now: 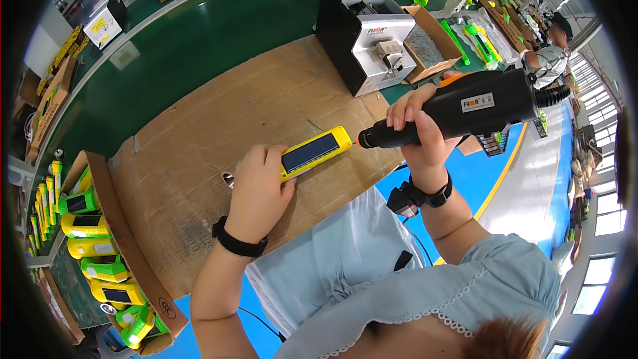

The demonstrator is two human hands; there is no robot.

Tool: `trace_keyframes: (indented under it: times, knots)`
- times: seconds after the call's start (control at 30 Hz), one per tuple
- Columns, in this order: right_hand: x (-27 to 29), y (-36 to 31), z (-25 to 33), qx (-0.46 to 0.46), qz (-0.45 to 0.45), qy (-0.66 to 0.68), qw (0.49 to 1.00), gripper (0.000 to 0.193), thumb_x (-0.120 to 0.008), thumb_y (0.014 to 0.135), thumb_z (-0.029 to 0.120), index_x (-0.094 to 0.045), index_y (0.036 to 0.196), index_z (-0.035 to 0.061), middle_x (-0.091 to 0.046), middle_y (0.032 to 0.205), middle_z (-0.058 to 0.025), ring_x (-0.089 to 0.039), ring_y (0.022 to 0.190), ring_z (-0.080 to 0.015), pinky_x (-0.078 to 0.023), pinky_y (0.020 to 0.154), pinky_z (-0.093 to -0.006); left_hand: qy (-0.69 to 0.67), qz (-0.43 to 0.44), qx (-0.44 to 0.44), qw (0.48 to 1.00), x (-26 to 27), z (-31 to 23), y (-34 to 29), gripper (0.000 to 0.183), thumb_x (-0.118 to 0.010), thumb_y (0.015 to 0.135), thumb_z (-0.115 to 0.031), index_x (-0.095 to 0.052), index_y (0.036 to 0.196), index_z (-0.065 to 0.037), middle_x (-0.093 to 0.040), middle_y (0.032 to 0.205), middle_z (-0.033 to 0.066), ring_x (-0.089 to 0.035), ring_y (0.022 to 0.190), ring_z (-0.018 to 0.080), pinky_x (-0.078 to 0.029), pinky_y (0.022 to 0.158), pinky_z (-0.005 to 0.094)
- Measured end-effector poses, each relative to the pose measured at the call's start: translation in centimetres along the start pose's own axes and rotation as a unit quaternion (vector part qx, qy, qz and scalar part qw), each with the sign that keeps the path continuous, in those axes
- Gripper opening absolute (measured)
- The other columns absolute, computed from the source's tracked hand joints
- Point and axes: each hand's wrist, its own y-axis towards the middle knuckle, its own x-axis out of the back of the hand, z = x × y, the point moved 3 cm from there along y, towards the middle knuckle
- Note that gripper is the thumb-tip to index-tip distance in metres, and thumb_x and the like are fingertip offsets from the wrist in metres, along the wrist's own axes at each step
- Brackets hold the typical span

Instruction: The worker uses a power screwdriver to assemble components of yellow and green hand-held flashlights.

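Brown cardboard [193, 106], oblong yellow device [312, 152] slanting up-right from gripping left hand [256, 189], end facing black power screwdriver [492, 96] clasped by right hand [428, 141]

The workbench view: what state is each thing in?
Yellow device: lying panel up, held by left hand
Black power tool: gripped by right hand, running or not unclear
Left carton: open, filled with devices
Small carton: open, holding grey pieces
Cardboard sheet: flat, scuffed
Machine: standing upright
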Motion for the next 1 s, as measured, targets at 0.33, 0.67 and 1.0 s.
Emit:
trace_keyframes:
  times: [0.33, 0.67, 1.0]
  knots:
    - [-0.2, -0.7, -2.4, -0.065, 0.024, -0.092, 0.993, 0.015, -0.057, 0.082, 0.006, -0.046, 0.088, -0.0003, -0.05, 0.074, -0.0078, -0.054, 0.063, -0.018, -0.048, 0.061, -0.0331, -0.012, 0.005, -0.015, 1.0, -0.3, 0.2, 0.0, 0.039, -0.07, 0.073, -0.004, -0.052, 0.108, -0.001, -0.05, 0.1, 0.0177, -0.053, 0.092, 0.0364, -0.045, 0.08, 0.0401]
    - [-0.8, -0.6, -3.1, -0.07, 0.059, -0.088, 0.992, 0.046, -0.056, 0.075, -0.006, -0.033, 0.114, 0.0018, -0.056, 0.076, -0.0063, -0.056, 0.065, -0.0116, -0.046, 0.059, -0.0254, -0.009, 0.029, -0.021, 0.999, -0.3, 0.2, 0.3, 0.039, -0.07, 0.074, -0.004, -0.05, 0.107, 0.001, -0.048, 0.1, 0.0187, -0.053, 0.091, 0.0374, -0.045, 0.079, 0.0402]
    - [1.8, 1.9, 0.1, 0.024, -0.045, 0.011, 0.999, 0.061, -0.059, 0.077, 0.002, -0.026, 0.129, -0.0001, -0.053, 0.07, -0.0132, -0.057, 0.058, -0.0222, -0.05, 0.056, -0.0343, -0.013, 0.011, -0.022, 1.0, -0.2, 0.4, 0.0, 0.04, -0.07, 0.073, -0.005, -0.052, 0.108, 0.0, -0.05, 0.101, 0.0176, -0.053, 0.093, 0.0371, -0.045, 0.082, 0.0403]
